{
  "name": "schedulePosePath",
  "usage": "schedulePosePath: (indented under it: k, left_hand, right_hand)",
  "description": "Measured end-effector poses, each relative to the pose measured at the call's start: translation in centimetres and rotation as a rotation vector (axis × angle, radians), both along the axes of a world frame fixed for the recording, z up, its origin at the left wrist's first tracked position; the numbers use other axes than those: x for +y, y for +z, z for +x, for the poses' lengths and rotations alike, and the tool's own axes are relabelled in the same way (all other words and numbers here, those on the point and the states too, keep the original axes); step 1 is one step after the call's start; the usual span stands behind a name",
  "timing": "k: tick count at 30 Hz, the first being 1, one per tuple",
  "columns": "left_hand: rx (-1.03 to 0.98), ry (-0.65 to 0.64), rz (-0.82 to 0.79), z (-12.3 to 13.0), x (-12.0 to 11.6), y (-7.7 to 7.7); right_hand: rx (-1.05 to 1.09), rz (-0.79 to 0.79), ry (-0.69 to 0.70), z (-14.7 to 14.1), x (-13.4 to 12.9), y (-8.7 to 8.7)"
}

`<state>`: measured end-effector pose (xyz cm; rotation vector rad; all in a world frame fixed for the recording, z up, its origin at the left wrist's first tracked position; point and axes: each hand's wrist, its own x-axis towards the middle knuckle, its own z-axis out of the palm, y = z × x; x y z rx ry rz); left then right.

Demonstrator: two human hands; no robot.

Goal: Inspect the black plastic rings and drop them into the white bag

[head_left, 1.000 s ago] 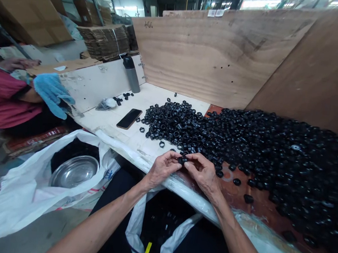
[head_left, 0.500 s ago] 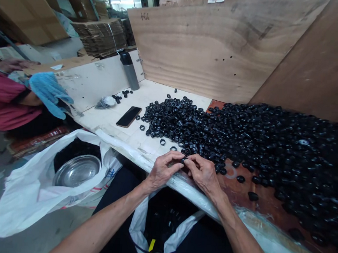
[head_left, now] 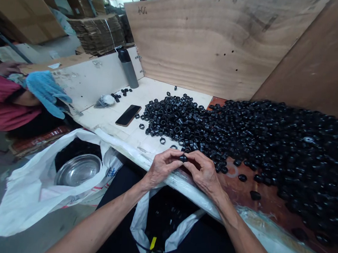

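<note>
Between the fingertips of both hands is a small black plastic part (head_left: pixel 183 158), over the table's front edge. My left hand (head_left: pixel 163 164) pinches its left side with thumb and forefinger. On the other side my right hand (head_left: pixel 200 168) pinches it the same way. Just beyond the fingers lies a heap of black ring-shaped nuts (head_left: pixel 178 121). To the right spreads a larger pile of black domed caps (head_left: pixel 287 147). Below my hands, an open white bag (head_left: pixel 139 217) holds dark parts that are hard to make out.
A phone (head_left: pixel 128 115) lies left of the heap, with a grey bottle (head_left: pixel 129 70) behind it. Another white bag (head_left: pixel 20 192) at left holds a metal bowl (head_left: pixel 79 170). A person's blue-gloved hand (head_left: pixel 46 89) is at far left. A plywood board (head_left: pixel 198 47) closes the back.
My fingers have shifted slightly around the black part, which now shows more plainly between them. The view has tilted a little; the piles look the same.
</note>
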<state>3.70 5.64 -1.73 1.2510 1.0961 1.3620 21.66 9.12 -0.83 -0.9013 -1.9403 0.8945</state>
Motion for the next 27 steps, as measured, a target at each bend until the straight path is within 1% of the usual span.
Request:
schedulePosePath:
  k: [5, 9, 12, 15, 17, 19, 22, 25, 27]
  left_hand:
    - [-0.040, -0.002, -0.008, 0.18, -0.07, 0.08]
    - [-0.052, -0.024, -0.052, 0.18, -0.10, 0.32]
    - [-0.057, -0.028, -0.075, 0.15, -0.08, 0.28]
    - [0.039, -0.019, 0.025, 0.14, -0.08, 0.05]
    - [0.132, -0.017, 0.116, 0.13, -0.10, -0.11]
    - [0.187, -0.029, 0.167, 0.11, -0.14, -0.21]
    - [0.187, -0.047, 0.169, 0.07, -0.15, -0.29]
    - [0.144, -0.027, 0.140, 0.00, -0.13, -0.37]
    - [0.138, -0.023, 0.134, -0.04, -0.12, -0.41]
  right_hand:
    - [0.068, -0.009, -0.037, -0.19, 0.00, -0.10]
    - [0.124, 0.016, -0.018, -0.27, 0.09, -0.24]
    - [0.126, -0.057, -0.040, -0.42, 0.01, -0.30]
    - [0.121, -0.145, -0.080, -0.64, -0.21, -0.37]
    - [0.085, -0.155, -0.107, -0.74, -0.36, -0.47]
    - [0.034, -0.160, -0.123, -0.74, -0.48, -0.59]
    - [-0.010, -0.158, -0.110, -0.59, -0.61, -0.65]
    - [-0.014, -0.108, -0.074, -0.44, -0.63, -0.57]
    - [-0.048, -0.077, -0.080, -0.43, -0.58, -0.57]
